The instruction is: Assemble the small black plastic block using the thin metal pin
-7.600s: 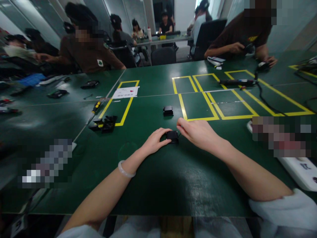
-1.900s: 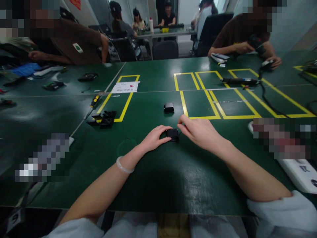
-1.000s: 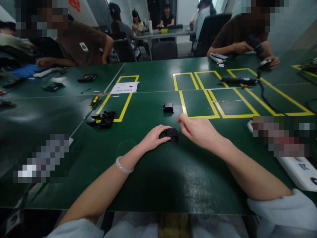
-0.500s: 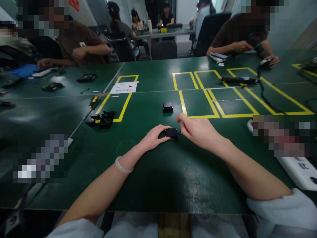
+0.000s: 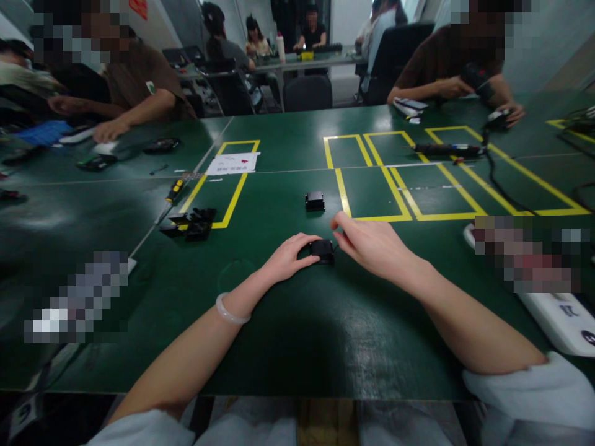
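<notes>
A small black box-shaped part (image 5: 324, 251) rests on the green table in front of me. My left hand (image 5: 290, 257), with a pale bangle at the wrist, grips its left side between thumb and fingers. My right hand (image 5: 365, 238) is at the box's right edge, fingers curled and pinched together. A thin dark piece (image 5: 336, 247) shows between the box and those fingers; what it is and what the fingertips hold are hidden. Just beyond stands a similar black box (image 5: 315, 201), untouched.
Black plastic parts (image 5: 190, 224) and a yellow-black screwdriver (image 5: 175, 191) lie to the left, near a paper sheet (image 5: 233, 163). A black tool with a cord (image 5: 449, 150) lies at the back right. Blurred-out devices flank my arms. Co-workers sit across the table.
My hands and the black box stay almost still; the right fingers shift very slightly. Across the table at the left, a co-worker's hand has reached down toward the parts there.
</notes>
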The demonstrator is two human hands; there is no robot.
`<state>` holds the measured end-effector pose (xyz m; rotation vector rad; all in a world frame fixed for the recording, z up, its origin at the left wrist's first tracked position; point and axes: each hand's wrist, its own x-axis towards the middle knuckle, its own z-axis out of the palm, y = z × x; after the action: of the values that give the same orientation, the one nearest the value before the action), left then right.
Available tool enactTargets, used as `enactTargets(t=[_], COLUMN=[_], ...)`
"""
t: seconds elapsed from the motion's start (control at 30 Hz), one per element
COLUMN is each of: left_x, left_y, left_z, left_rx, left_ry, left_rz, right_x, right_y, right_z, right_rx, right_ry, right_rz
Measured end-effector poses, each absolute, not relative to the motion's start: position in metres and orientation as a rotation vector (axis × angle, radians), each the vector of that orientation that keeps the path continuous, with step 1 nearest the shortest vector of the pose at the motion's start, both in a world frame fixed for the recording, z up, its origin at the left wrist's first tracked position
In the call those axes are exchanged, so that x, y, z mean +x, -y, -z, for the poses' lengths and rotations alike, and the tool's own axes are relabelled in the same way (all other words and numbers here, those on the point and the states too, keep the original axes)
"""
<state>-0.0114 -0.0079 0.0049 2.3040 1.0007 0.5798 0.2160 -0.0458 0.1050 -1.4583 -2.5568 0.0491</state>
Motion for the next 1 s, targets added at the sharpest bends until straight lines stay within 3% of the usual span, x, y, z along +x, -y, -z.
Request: enactTargets(t=[1.0], left_x=[-0.0109], left_y=[0.0083], left_z=[-0.0070], left_rx=[2.296], left_ry=[-1.007], left_rz=[-0.567], right_x=[0.2159], right_y=[0.0471], right_z=[-0.1070], right_rx=[-1.431], right_ry=[2.578], right_rz=[-0.065])
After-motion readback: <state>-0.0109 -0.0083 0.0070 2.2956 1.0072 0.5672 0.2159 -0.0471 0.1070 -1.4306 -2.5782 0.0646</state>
